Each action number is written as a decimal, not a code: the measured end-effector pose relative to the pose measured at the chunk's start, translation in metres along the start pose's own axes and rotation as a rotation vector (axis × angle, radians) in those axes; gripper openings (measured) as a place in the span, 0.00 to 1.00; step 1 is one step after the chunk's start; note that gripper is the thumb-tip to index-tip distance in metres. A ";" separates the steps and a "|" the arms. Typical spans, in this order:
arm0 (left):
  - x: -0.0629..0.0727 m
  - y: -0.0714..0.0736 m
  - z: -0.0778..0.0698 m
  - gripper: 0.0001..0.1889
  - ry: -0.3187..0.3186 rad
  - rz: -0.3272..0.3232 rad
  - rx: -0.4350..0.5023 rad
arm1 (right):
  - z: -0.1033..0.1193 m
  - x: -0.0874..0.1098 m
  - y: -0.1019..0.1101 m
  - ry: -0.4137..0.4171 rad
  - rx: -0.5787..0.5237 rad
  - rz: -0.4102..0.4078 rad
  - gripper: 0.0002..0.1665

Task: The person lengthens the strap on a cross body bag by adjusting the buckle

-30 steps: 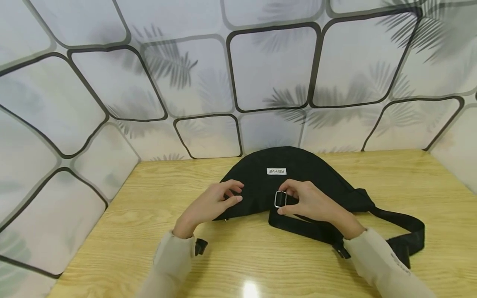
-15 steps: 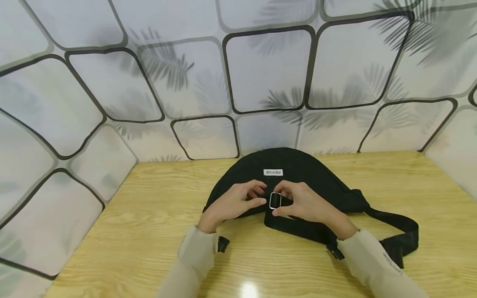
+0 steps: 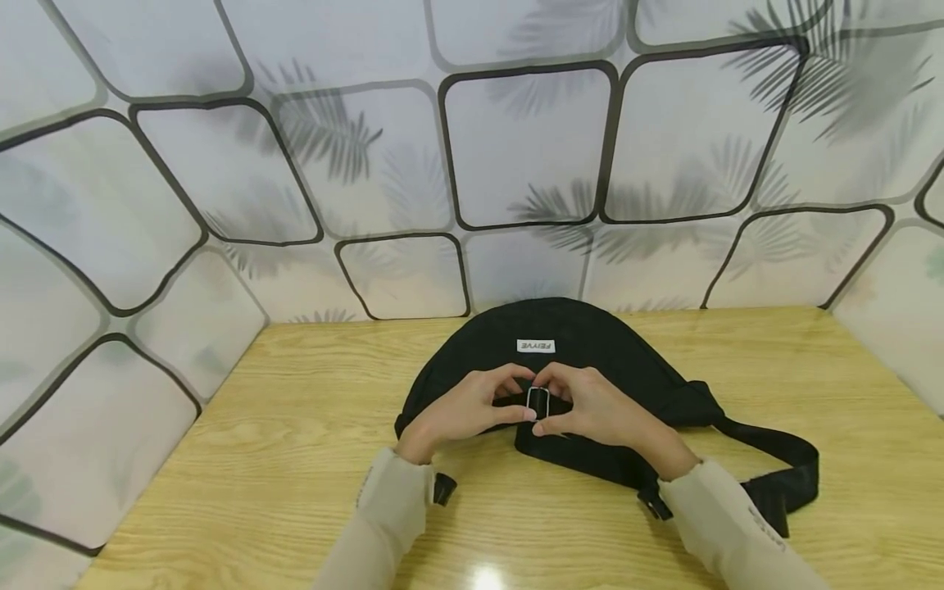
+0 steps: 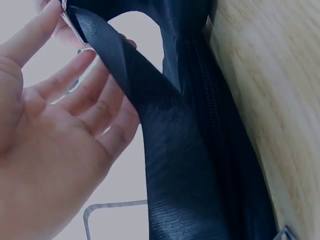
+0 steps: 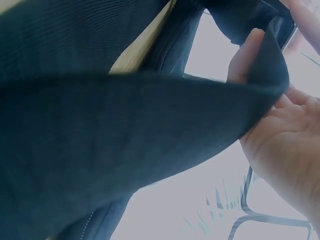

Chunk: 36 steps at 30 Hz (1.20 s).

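Observation:
A black waist bag (image 3: pixel 583 332) with a white label (image 3: pixel 536 346), upside down in the head view, lies at the back of the wooden table. In front of it, a metal slider buckle (image 3: pixel 538 401) is raised on the black strap (image 3: pixel 583 459). My right hand (image 3: pixel 605 410) pinches this buckle from the right, index finger above and thumb below. From the left, my left hand (image 3: pixel 465 406) holds the buckle's other side between thumb and fingers. The left wrist view has the left thumb at the buckle's edge, with the strap (image 4: pixel 135 75) running past the fingers.
Strap webbing (image 3: pixel 800 471) loops out to the right on the table (image 3: pixel 295 459). One black plastic clip (image 3: pixel 444 488) lies by the left sleeve, another (image 3: pixel 654 502) by the right sleeve. A patterned wall covering (image 3: pixel 531 147) rises behind the table.
My left hand has moved right, from beside the bag's left part to the slider buckle, and now holds it. The right hand has kept its pinch on the buckle.

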State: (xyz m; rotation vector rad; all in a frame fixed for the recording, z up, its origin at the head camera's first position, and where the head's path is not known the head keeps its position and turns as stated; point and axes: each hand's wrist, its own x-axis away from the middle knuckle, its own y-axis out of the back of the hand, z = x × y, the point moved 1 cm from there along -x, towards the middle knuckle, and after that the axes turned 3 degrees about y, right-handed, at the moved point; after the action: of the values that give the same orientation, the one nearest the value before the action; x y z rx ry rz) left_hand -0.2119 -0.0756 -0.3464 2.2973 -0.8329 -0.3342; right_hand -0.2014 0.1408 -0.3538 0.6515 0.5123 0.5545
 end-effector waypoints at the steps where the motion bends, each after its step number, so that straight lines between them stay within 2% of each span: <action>1: 0.000 0.000 0.000 0.24 -0.005 -0.003 0.003 | 0.000 0.000 0.000 0.002 -0.001 0.004 0.27; 9: 0.000 -0.002 -0.001 0.29 -0.031 -0.017 0.009 | -0.003 0.002 0.004 -0.005 -0.061 0.072 0.30; 13: 0.001 -0.001 -0.001 0.32 -0.017 -0.011 -0.014 | -0.005 0.002 0.008 -0.035 -0.129 0.123 0.26; 17: 0.002 -0.001 0.000 0.31 -0.023 -0.016 -0.034 | -0.008 0.002 0.014 -0.088 -0.178 0.162 0.22; 21: 0.000 -0.002 0.000 0.28 -0.050 -0.022 -0.037 | -0.010 0.003 0.018 -0.146 -0.236 0.155 0.16; 27: 0.001 -0.002 0.000 0.28 -0.033 -0.040 -0.047 | -0.011 0.004 0.019 -0.217 -0.358 0.129 0.11; 36: 0.000 -0.004 -0.002 0.27 -0.075 -0.053 -0.051 | -0.014 0.004 0.021 -0.229 -0.392 0.100 0.06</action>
State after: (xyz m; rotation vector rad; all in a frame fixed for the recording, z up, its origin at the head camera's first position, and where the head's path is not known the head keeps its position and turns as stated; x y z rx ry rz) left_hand -0.2094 -0.0727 -0.3477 2.2738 -0.7927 -0.4629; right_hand -0.2133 0.1636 -0.3501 0.3603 0.1477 0.6445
